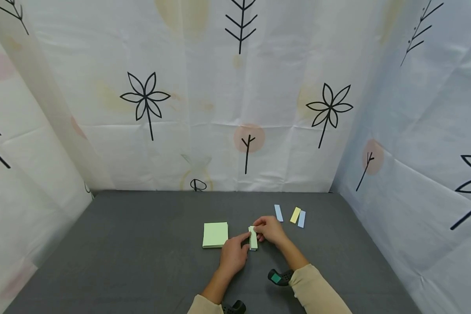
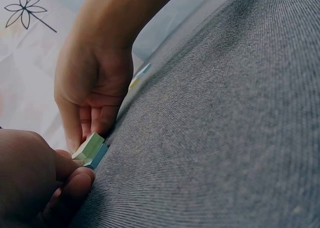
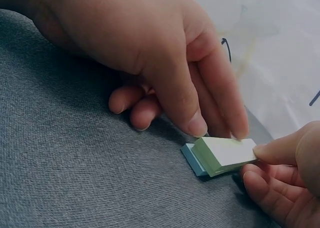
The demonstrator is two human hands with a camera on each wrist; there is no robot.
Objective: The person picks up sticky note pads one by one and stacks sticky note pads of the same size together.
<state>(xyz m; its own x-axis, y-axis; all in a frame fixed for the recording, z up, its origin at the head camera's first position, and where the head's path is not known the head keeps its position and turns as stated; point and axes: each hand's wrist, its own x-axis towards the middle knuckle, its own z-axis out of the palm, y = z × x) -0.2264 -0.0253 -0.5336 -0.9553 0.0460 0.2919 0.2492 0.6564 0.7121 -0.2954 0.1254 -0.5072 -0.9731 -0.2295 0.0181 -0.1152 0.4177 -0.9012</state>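
A narrow green sticky note pad (image 1: 253, 242) lies on top of a blue pad (image 3: 192, 160), slightly offset from it, on the dark table. To its left, my left hand (image 1: 233, 256) holds the green pad's edge between thumb and forefinger. From the right, my right hand (image 1: 271, 230) has its thumb and forefinger at the upper end and side of the same pad. Its other fingers are curled under, as the right wrist view shows. The blue pad is mostly covered by the green one (image 2: 90, 145). Beside my left hand lies a larger square green sticky note pad (image 1: 215, 234).
Back right on the table (image 1: 141, 257) lie a blue strip (image 1: 278, 213), a yellow strip (image 1: 295, 215) and another blue strip (image 1: 302, 219). White patterned cloth (image 1: 204, 100) hangs behind and at both sides.
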